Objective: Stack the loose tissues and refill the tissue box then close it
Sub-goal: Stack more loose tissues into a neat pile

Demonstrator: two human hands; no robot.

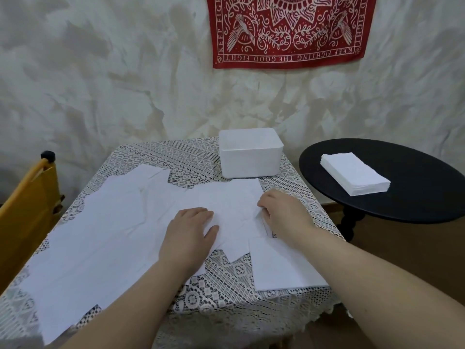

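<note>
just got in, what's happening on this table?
A person is gathering loose tissues spread over a lace-covered table. The left hand lies flat on the sheets, pressing them; the right hand curls at the edge of one sheet, apparently pinching it. The white tissue box sits open and looks empty at the table's far edge. A neat stack of tissues rests on the black round side table to the right. Nothing is in the box yet.

Loose tissues (105,235) spread across a table (221,293), tissue box (250,152) behind them. A tissue stack (354,176) sits on a side table (415,197) to the right.
</note>
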